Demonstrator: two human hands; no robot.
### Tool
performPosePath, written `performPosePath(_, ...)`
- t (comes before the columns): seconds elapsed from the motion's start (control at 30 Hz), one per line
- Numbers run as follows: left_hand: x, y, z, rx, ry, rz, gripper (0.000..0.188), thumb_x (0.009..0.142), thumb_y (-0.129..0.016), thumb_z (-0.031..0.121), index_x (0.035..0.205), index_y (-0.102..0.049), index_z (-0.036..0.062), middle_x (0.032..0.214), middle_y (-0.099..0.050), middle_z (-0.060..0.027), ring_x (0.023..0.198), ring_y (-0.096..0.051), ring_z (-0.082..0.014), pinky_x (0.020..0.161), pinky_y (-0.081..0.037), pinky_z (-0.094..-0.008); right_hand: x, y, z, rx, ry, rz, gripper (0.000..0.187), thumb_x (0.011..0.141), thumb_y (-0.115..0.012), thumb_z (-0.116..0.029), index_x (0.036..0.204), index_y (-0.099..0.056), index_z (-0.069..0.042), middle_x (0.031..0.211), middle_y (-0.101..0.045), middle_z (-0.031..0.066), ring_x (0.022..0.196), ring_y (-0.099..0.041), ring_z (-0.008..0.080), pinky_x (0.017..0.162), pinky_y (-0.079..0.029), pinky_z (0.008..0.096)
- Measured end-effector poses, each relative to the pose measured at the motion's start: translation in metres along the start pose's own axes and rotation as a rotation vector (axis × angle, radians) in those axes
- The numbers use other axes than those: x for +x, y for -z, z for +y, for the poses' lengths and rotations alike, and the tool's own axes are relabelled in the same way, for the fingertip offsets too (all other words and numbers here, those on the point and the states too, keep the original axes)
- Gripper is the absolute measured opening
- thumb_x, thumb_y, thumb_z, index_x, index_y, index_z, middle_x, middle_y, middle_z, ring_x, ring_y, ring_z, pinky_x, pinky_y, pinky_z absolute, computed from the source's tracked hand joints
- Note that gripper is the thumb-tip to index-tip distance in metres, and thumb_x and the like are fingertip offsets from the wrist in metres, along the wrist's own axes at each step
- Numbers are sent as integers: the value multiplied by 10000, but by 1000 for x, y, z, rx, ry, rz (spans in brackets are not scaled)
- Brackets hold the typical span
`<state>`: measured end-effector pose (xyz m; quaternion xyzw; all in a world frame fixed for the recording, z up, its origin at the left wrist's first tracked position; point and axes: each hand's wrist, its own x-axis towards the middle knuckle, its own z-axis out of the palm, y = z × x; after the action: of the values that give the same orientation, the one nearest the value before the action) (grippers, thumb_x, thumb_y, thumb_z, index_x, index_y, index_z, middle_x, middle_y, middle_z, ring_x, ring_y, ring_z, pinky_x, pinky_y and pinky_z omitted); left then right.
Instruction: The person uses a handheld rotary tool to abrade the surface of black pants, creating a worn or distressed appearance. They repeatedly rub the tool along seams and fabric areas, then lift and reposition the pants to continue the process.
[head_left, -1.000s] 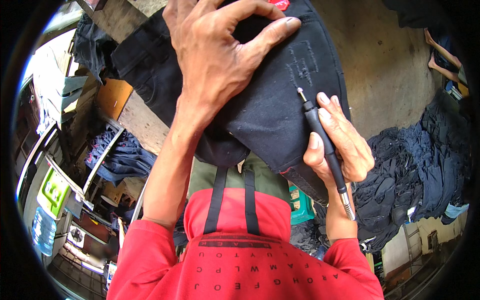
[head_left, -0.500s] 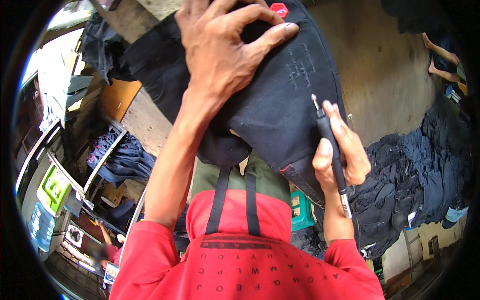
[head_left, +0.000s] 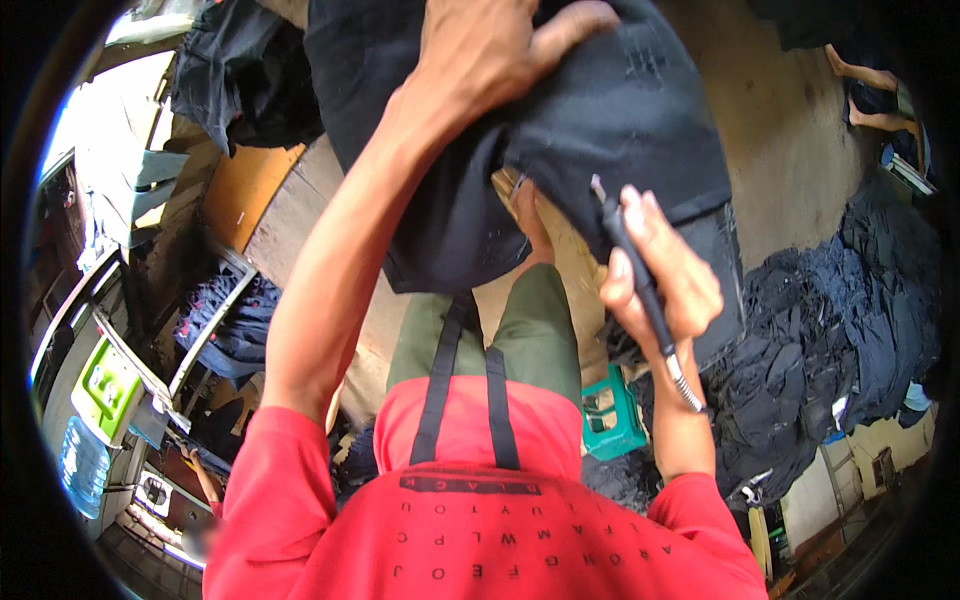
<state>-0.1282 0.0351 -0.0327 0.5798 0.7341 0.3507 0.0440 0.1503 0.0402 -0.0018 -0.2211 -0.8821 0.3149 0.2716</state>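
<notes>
A pair of black denim trousers or shorts (head_left: 610,120) spreads before me, its legs parting at the crotch. Faint worn, scratched lines mark the cloth near the top. My left hand (head_left: 485,50) lies on the upper part, thumb stretched across the fabric; its other fingers run past the frame's top edge. In my right hand (head_left: 665,270) is a pen-shaped rotary grinder (head_left: 640,270), black, with a coiled metal end and a small pale tip. The tip hovers over the right leg near the crotch; whether it touches cannot be told.
Dark garments pile up at right (head_left: 800,350). A green plastic crate (head_left: 613,415) stands beside my legs. More dark cloth (head_left: 250,75) hangs at upper left, above an orange board (head_left: 245,200). Another person's legs (head_left: 870,95) show at far right; a blue water bottle (head_left: 85,465) stands at far left.
The garment and my left hand have shifted upward, away from me, uncovering more of my legs and one foot. The rotary grinder has moved slightly left and up with my right hand.
</notes>
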Motion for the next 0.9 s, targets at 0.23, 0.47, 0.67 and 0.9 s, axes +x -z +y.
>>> performPosePath(0.23,0,-18,-9,-32,-1,172,337,910,-832,368,1054,-779,68,1304,-701,-104,1275,-609,-325,1140,-421,-461,18,-13,8,-27,93,29,286,860,-768,7,1127,-786,109,1070,-813,263,1060,-815,391,1014,-651,491)
performPosePath(0.47,0,-20,-6,-2,8,190,329,910,-835,371,1031,-786,68,1295,-710,-96,1282,-608,-321,1139,-423,-454,20,-10,9,-16,97,6,313,822,-736,45,1124,-788,107,1075,-815,261,1067,-814,388,1019,-651,475)
performPosePath(0.67,-1,-23,-8,29,-1,201,333,918,-833,382,1027,-785,71,1288,-721,-77,1258,-625,-303,1130,-425,-443,15,-7,10,-14,82,-16,318,813,-726,40,1116,-789,114,1069,-815,264,1067,-814,391,1012,-654,469)
performPosePath(0.9,-1,-25,-7,47,-11,212,337,915,-835,385,1023,-787,69,1289,-725,-75,1262,-626,-300,1133,-427,-436,8,-4,11,-4,79,-2,303,809,-750,21,1101,-797,87,1033,-816,227,1048,-821,370,1000,-663,470)
